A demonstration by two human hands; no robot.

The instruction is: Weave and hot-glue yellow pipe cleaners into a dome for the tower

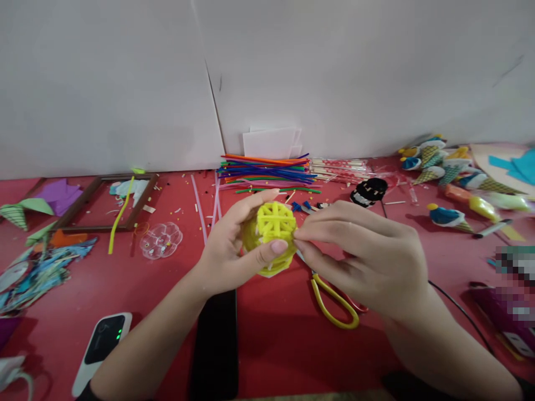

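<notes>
A yellow craft piece (pixel 276 220), made of fuzzy strips like pipe cleaners in a spoked, rounded shape, is held up above the red table. My left hand (pixel 238 242) wraps round its left side, the thumb lying across its lower front. At its right edge my right hand (pixel 363 250) pinches with thumb and forefinger; whatever small part sits between those fingertips is hidden. Scissors with yellow handles (pixel 334 303) lie on the table below my right hand, partly covered by it.
Coloured pipe cleaners (pixel 267 172) lie in a bundle by the wall. A wooden frame (pixel 100 227) and a clear flower-shaped tray (pixel 161 240) are left. A black phone (pixel 214 345) and a white device (pixel 102 348) lie in front. Small cone figures (pixel 449 217) sit right.
</notes>
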